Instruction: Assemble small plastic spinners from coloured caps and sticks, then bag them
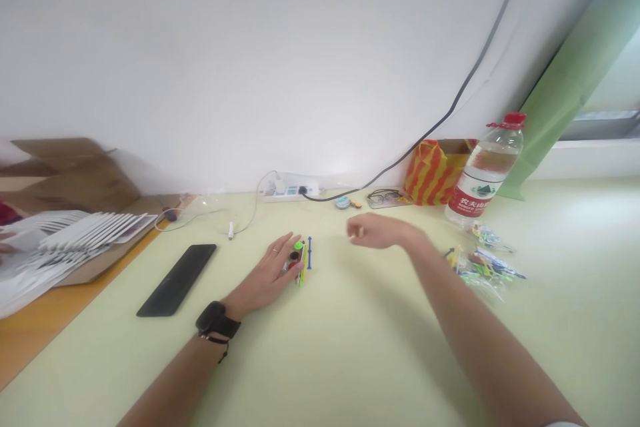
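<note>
My left hand (267, 275) rests on the pale green table, its thumb and fingers curved around a small row of coloured plastic pieces (298, 247). Green, black and red round parts show between the fingers, with yellow-green sticks along their right side; the palm hides the rest. Just right of them lies a thin blue rod (309, 253) with widened ends. My right hand (374, 230) hovers above the table further right, fingers curled inward and a little blurred. Whatever it may hold is hidden. Clear bags of coloured plastic parts (483, 267) lie beyond my right forearm.
A black flat slab (177, 280) lies on the left. A power strip (290, 191) with cables sits by the wall. At the back right stand a water bottle (485, 173) and a striped bag (430, 173). White packets (75, 247) and a cardboard box (75, 173) fill the far left.
</note>
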A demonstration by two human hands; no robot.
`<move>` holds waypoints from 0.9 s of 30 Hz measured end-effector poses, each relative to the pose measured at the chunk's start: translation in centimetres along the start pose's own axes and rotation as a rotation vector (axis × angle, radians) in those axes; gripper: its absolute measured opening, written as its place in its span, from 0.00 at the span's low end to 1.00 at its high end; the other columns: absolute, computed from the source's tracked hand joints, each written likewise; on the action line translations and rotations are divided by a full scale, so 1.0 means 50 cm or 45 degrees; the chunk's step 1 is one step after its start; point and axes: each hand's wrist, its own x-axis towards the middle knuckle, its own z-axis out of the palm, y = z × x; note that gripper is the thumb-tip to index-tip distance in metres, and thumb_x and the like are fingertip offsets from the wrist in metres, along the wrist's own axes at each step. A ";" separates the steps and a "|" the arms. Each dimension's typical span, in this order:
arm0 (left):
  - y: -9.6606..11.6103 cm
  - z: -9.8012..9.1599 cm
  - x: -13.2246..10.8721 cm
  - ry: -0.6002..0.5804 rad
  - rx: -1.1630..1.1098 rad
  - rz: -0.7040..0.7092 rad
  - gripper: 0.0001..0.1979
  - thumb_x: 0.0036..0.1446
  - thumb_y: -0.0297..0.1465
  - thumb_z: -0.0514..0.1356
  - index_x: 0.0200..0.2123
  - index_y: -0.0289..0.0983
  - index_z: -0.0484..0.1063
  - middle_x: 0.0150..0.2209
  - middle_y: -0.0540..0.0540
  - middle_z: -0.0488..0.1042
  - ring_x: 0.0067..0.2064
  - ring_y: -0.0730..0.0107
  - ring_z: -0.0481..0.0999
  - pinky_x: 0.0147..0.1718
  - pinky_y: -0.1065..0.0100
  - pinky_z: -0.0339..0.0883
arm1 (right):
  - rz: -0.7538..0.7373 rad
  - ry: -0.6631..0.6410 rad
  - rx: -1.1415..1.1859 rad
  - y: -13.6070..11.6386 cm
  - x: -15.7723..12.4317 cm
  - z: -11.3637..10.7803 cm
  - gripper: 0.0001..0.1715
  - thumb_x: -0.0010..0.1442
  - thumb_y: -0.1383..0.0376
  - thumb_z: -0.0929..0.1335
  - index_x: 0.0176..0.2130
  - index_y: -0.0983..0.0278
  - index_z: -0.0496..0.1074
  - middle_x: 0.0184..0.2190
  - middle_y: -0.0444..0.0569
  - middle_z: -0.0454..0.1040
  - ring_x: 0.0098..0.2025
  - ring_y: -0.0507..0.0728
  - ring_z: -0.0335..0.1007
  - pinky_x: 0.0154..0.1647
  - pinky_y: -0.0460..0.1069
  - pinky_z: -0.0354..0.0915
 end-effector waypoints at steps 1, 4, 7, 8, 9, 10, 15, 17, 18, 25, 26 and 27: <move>0.001 0.000 0.000 0.004 -0.007 -0.004 0.29 0.72 0.45 0.49 0.73 0.50 0.49 0.74 0.43 0.49 0.75 0.54 0.47 0.71 0.48 0.48 | 0.071 0.028 -0.052 0.028 -0.027 -0.046 0.10 0.48 0.70 0.75 0.32 0.62 0.73 0.36 0.51 0.77 0.36 0.59 0.72 0.36 0.51 0.65; 0.006 0.000 0.001 0.015 0.003 0.015 0.30 0.72 0.46 0.50 0.73 0.50 0.49 0.74 0.43 0.50 0.74 0.52 0.48 0.70 0.47 0.50 | 0.645 0.059 -0.296 0.114 -0.115 -0.153 0.22 0.42 0.63 0.80 0.38 0.61 0.75 0.42 0.55 0.77 0.37 0.61 0.75 0.34 0.53 0.68; 0.014 -0.002 0.000 -0.005 0.076 0.021 0.31 0.70 0.47 0.53 0.72 0.52 0.51 0.75 0.44 0.47 0.74 0.48 0.47 0.68 0.45 0.53 | 1.069 -0.147 -0.148 0.178 -0.173 -0.192 0.32 0.38 0.58 0.82 0.44 0.59 0.76 0.47 0.57 0.77 0.40 0.63 0.77 0.34 0.53 0.71; 0.016 -0.002 0.000 -0.014 0.112 0.021 0.32 0.69 0.48 0.54 0.72 0.53 0.53 0.75 0.45 0.46 0.74 0.46 0.46 0.68 0.43 0.53 | 1.117 -0.214 -0.105 0.191 -0.179 -0.193 0.33 0.37 0.58 0.81 0.44 0.59 0.76 0.45 0.56 0.78 0.40 0.63 0.78 0.34 0.52 0.72; 0.018 -0.002 -0.001 -0.021 0.152 0.024 0.32 0.67 0.50 0.56 0.71 0.54 0.54 0.76 0.46 0.44 0.75 0.43 0.44 0.68 0.41 0.52 | 1.114 -0.278 -0.083 0.201 -0.179 -0.190 0.32 0.37 0.60 0.81 0.43 0.59 0.76 0.43 0.55 0.79 0.41 0.63 0.78 0.34 0.52 0.72; 0.019 -0.002 -0.001 -0.026 0.190 0.030 0.33 0.65 0.51 0.57 0.71 0.55 0.56 0.76 0.47 0.43 0.75 0.41 0.42 0.68 0.39 0.51 | 1.079 -0.331 -0.076 0.208 -0.174 -0.184 0.30 0.37 0.62 0.80 0.42 0.60 0.77 0.41 0.54 0.80 0.41 0.63 0.78 0.35 0.52 0.72; 0.019 0.002 0.004 0.007 0.279 0.082 0.32 0.60 0.54 0.62 0.65 0.55 0.66 0.76 0.49 0.43 0.74 0.35 0.43 0.66 0.35 0.53 | 0.823 -0.440 -0.081 0.214 -0.120 -0.157 0.21 0.36 0.66 0.77 0.35 0.62 0.79 0.39 0.50 0.81 0.44 0.62 0.77 0.39 0.49 0.71; 0.019 0.007 0.009 0.038 0.287 0.096 0.28 0.61 0.52 0.62 0.62 0.53 0.70 0.75 0.48 0.47 0.73 0.36 0.45 0.65 0.36 0.55 | 0.739 -0.459 -0.072 0.210 -0.102 -0.149 0.21 0.36 0.66 0.77 0.36 0.62 0.80 0.39 0.48 0.81 0.44 0.61 0.77 0.40 0.48 0.70; 0.019 0.009 0.012 0.051 0.292 0.104 0.26 0.62 0.51 0.61 0.60 0.52 0.73 0.74 0.47 0.49 0.73 0.37 0.45 0.65 0.37 0.56 | 0.683 -0.468 -0.072 0.206 -0.095 -0.145 0.21 0.37 0.65 0.77 0.37 0.62 0.80 0.39 0.48 0.82 0.43 0.61 0.76 0.39 0.48 0.69; 0.020 0.019 0.020 0.091 0.277 0.159 0.15 0.64 0.46 0.62 0.49 0.48 0.81 0.70 0.49 0.61 0.72 0.42 0.50 0.65 0.41 0.59 | 0.226 -0.369 -0.089 0.158 -0.044 -0.093 0.17 0.46 0.62 0.74 0.39 0.62 0.78 0.38 0.49 0.82 0.40 0.60 0.77 0.37 0.48 0.69; 0.020 0.018 0.018 0.096 0.273 0.160 0.15 0.64 0.46 0.62 0.48 0.48 0.81 0.69 0.49 0.62 0.72 0.42 0.51 0.65 0.42 0.60 | 0.180 -0.309 -0.083 0.151 -0.037 -0.088 0.17 0.47 0.61 0.74 0.40 0.61 0.78 0.39 0.49 0.82 0.41 0.60 0.77 0.38 0.48 0.69; 0.020 0.016 0.016 0.102 0.272 0.159 0.15 0.64 0.45 0.62 0.49 0.48 0.81 0.69 0.49 0.62 0.72 0.43 0.51 0.65 0.42 0.60 | 0.152 -0.227 -0.092 0.146 -0.032 -0.086 0.16 0.49 0.60 0.74 0.40 0.61 0.78 0.40 0.49 0.82 0.42 0.60 0.77 0.39 0.48 0.69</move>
